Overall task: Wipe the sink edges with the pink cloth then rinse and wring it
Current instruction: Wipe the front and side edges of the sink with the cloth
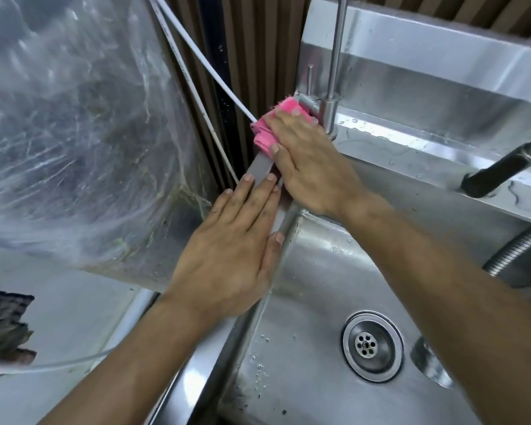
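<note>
Right hand (pixel 313 167) is pressing the pink cloth (pixel 269 130) flat against the sink's left edge (pixel 262 168), fingers extended over the bunched fabric, beside the faucet base (pixel 330 113). Left hand (pixel 236 243) is lying flat on the same edge nearer the camera, fingers straight and together, holding nothing. Cloth is sitting at the rear left corner of the sink (pixel 319 302), clear of the drain (pixel 372 346).

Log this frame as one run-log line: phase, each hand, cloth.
phase: wiping left sink edge | right hand: presses pink cloth flat on edge near faucet base | left hand: flat on edge, empty | rinse: not started
</note>
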A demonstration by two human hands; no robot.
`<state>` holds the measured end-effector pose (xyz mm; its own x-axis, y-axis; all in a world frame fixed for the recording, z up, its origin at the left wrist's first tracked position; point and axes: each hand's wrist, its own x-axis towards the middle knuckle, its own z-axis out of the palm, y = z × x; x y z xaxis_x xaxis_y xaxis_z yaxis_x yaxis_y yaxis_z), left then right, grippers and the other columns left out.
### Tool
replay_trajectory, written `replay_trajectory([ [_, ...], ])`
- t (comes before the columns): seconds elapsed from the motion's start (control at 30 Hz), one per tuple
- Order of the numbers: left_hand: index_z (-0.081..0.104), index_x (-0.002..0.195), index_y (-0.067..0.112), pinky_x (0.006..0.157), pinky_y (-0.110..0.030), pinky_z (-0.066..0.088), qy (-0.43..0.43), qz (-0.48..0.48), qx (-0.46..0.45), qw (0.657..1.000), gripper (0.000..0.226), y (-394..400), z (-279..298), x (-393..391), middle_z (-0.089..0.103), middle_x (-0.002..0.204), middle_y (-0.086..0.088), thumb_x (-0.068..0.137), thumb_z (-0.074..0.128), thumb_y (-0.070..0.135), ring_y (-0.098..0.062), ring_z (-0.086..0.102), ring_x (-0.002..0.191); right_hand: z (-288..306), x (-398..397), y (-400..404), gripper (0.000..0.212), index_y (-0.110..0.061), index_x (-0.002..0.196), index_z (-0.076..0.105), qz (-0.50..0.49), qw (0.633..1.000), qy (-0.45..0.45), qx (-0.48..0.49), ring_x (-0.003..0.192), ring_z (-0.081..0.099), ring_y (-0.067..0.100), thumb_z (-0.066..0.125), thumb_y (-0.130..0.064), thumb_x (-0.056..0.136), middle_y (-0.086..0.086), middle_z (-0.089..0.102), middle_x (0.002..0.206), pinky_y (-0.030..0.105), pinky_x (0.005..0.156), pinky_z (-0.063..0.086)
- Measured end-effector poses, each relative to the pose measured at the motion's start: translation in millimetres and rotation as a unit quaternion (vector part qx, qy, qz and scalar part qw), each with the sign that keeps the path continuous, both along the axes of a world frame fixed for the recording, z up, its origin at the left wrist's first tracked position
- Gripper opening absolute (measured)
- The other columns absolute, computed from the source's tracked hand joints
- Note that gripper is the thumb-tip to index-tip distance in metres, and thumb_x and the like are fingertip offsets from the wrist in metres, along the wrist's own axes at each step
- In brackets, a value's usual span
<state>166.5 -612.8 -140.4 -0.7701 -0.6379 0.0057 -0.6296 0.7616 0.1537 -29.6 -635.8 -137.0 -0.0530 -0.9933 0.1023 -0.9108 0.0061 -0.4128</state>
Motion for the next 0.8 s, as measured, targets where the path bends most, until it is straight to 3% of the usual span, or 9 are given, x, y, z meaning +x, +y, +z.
replay_trajectory([
  [0.1,0.010,0.165,0.014,0.131,-0.038,0.003,0.011,-0.008,-0.003,1.000,0.064,-2,-2,0,0.000,0.174,0.001,0.108,0.016,0.042,-0.017,-0.007,0.160,-6,4,19,0.055,-0.019,0.165,0.015,-0.014,1.000,0.002,-0.005,0.159,-0.001,0.010,0.024,-0.036,0.113,-0.002,0.010,0.173,0.023,0.125,-0.011],
  [0.27,0.022,0.163,0.007,0.129,-0.046,0.018,0.021,-0.003,-0.019,1.000,0.062,-1,-5,-3,0.015,0.172,-0.007,0.108,0.023,0.038,-0.024,0.008,0.160,5,-1,-22,0.053,-0.017,0.162,0.027,-0.012,0.999,0.034,0.014,0.159,0.009,0.018,0.025,-0.038,0.113,0.004,0.021,0.171,0.025,0.122,-0.007],
  [0.4,0.020,0.163,0.008,0.130,-0.043,0.013,0.022,-0.008,-0.013,1.000,0.063,-2,-6,-1,0.012,0.173,-0.005,0.108,0.022,0.039,-0.022,0.005,0.161,6,4,-37,0.055,-0.016,0.163,0.024,-0.040,0.998,0.040,0.021,0.160,0.006,0.019,0.026,-0.038,0.112,0.005,0.017,0.172,0.032,0.128,-0.001],
  [0.57,0.014,0.165,0.011,0.131,-0.041,0.008,0.024,-0.003,-0.003,1.000,0.065,-1,-5,-1,0.004,0.173,-0.001,0.107,0.022,0.039,-0.020,0.000,0.161,-5,12,21,0.057,-0.017,0.165,0.013,-0.049,0.999,0.010,0.007,0.159,-0.002,0.011,0.024,-0.037,0.113,0.000,0.007,0.173,0.021,0.124,-0.012],
  [0.67,0.011,0.165,0.010,0.130,-0.044,0.009,0.010,0.001,-0.009,1.000,0.065,-1,-5,-4,0.001,0.173,-0.003,0.107,0.019,0.039,-0.022,-0.002,0.161,-2,11,12,0.056,-0.015,0.164,0.016,-0.054,0.998,0.023,0.012,0.159,0.000,0.013,0.025,-0.037,0.113,0.003,0.010,0.173,0.019,0.122,-0.015],
  [0.8,0.009,0.165,0.009,0.131,-0.043,0.007,0.001,0.003,-0.015,1.000,0.065,-1,-5,-5,0.002,0.173,-0.004,0.107,0.017,0.040,-0.022,-0.004,0.161,3,6,-29,0.055,-0.010,0.161,0.026,-0.041,0.998,0.055,0.013,0.159,0.010,0.023,0.027,-0.035,0.112,0.009,0.021,0.170,0.032,0.128,-0.002],
])
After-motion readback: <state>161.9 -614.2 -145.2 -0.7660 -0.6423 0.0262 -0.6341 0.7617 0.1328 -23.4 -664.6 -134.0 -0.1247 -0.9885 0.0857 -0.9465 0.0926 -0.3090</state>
